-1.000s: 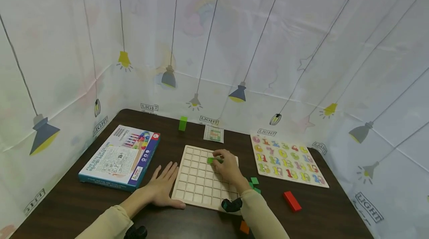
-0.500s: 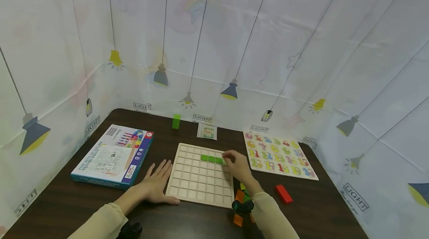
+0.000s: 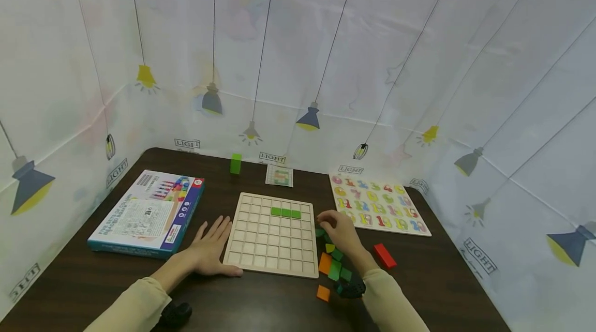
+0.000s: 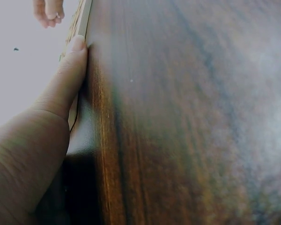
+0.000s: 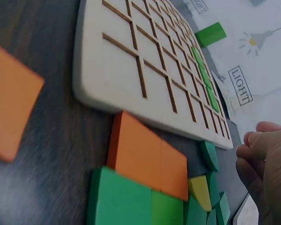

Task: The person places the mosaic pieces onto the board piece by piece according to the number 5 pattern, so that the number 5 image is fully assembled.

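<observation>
A square wooden grid board [image 3: 270, 259] lies on the table, with a row of three green tiles [image 3: 286, 213] in its upper right cells. My left hand [image 3: 211, 249] rests flat at the board's left edge, fingers spread, its thumb along the lower left corner; the left wrist view shows that thumb [image 4: 65, 77] against the edge. Just off the board's right side is my right hand [image 3: 342, 231], fingers loosely bent above loose green pieces [image 3: 334, 270]. No piece shows in its fingers in the right wrist view. Orange blocks [image 5: 147, 157] and a yellow piece [image 5: 200, 192] lie among the green ones.
A boxed game [image 3: 144, 213] lies at the left. Behind the board are an upright green block [image 3: 235, 164] and a small pattern card [image 3: 279, 176]. A number board [image 3: 379, 205] sits back right, a red block [image 3: 384, 256] in front of it. Printed curtains border the table.
My right hand has left the board and moved right and down to the loose pieces. The green tile it was holding now sits in the row. My left hand stays in place.
</observation>
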Demonstrator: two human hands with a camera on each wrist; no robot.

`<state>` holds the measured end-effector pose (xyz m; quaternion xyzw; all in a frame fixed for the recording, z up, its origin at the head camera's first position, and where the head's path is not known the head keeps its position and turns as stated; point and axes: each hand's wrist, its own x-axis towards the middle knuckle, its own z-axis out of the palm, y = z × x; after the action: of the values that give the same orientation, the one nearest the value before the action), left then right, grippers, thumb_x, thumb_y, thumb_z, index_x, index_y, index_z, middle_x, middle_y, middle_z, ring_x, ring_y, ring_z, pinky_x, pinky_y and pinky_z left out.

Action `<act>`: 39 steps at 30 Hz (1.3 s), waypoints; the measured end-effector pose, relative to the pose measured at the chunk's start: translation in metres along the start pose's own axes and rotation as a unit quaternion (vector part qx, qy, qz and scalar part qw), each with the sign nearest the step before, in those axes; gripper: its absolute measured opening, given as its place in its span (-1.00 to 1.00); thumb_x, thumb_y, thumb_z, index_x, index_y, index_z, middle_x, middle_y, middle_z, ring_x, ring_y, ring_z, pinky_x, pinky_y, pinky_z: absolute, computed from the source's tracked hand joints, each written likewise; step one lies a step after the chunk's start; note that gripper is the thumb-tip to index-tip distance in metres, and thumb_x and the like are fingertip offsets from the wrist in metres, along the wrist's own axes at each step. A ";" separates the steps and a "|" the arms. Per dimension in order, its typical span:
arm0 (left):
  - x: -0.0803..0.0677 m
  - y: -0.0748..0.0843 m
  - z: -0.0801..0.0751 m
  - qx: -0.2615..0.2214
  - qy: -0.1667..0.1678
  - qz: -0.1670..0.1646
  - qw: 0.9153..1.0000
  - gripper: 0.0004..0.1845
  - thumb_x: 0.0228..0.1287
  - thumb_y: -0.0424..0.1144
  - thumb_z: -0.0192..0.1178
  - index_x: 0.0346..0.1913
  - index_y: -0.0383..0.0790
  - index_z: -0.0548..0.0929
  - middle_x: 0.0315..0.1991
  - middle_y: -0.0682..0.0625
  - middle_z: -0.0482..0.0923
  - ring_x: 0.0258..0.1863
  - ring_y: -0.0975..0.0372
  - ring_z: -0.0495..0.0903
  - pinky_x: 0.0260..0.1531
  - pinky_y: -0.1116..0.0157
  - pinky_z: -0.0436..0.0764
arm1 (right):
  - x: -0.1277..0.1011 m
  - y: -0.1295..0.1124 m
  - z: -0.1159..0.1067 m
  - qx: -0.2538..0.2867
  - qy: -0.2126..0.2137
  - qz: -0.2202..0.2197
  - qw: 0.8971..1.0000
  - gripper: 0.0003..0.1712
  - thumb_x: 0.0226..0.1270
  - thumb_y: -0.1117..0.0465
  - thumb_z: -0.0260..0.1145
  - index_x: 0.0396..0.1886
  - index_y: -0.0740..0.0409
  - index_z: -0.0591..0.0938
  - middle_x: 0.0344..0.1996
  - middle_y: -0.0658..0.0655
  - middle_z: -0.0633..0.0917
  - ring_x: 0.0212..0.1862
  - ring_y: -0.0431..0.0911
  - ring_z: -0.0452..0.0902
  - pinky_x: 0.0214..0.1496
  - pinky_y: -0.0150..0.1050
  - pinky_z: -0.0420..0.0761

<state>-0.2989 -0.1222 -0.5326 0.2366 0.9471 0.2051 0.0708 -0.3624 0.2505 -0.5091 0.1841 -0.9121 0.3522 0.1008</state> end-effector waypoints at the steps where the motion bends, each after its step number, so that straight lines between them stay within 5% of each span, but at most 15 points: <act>1: 0.001 -0.001 0.001 0.004 0.000 -0.004 1.000 0.40 -0.23 0.64 0.02 0.48 -0.36 -0.12 0.49 -0.23 -0.28 0.45 -0.04 -0.33 0.28 -0.16 -0.40 | -0.001 0.001 -0.001 -0.001 0.000 -0.003 1.000 -0.83 0.28 0.33 0.29 -0.14 0.21 0.66 -0.27 -0.03 0.68 -0.26 -0.20 0.58 -0.22 -0.27 0.59; 9: 0.001 -0.004 -0.003 -0.002 0.010 -0.003 1.000 0.38 -0.20 0.58 0.11 0.47 -0.39 -0.09 0.49 -0.25 -0.26 0.45 -0.07 -0.32 0.27 -0.18 -0.41 | -0.019 0.002 -0.015 0.005 -0.005 -0.017 1.000 -0.84 0.24 0.39 0.31 -0.18 0.19 0.66 -0.29 -0.02 0.69 -0.29 -0.21 0.59 -0.24 -0.30 0.61; 26: 0.003 -0.008 -0.001 0.032 0.007 -0.012 0.999 0.41 -0.26 0.69 -0.05 0.49 -0.31 -0.14 0.50 -0.19 -0.29 0.46 -0.01 -0.34 0.28 -0.15 -0.38 | -0.056 0.006 -0.026 -0.011 -0.001 0.034 0.999 -0.82 0.18 0.37 0.37 -0.24 0.05 0.68 -0.36 -0.13 0.67 -0.33 -0.24 0.55 -0.20 -0.25 0.58; 39: 0.005 -0.009 0.007 0.026 0.005 -0.010 1.000 0.41 -0.25 0.68 -0.03 0.49 -0.31 -0.13 0.50 -0.18 -0.30 0.45 -0.01 -0.35 0.29 -0.14 -0.38 | -0.078 0.005 -0.030 -0.022 0.001 0.011 1.000 -0.82 0.13 0.37 0.40 -0.32 0.03 0.66 -0.37 -0.15 0.66 -0.32 -0.27 0.55 -0.19 -0.24 0.59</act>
<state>-0.3050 -0.1243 -0.5427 0.2277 0.9549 0.1804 0.0618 -0.2915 0.2954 -0.5147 0.1717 -0.9215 0.3332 0.1019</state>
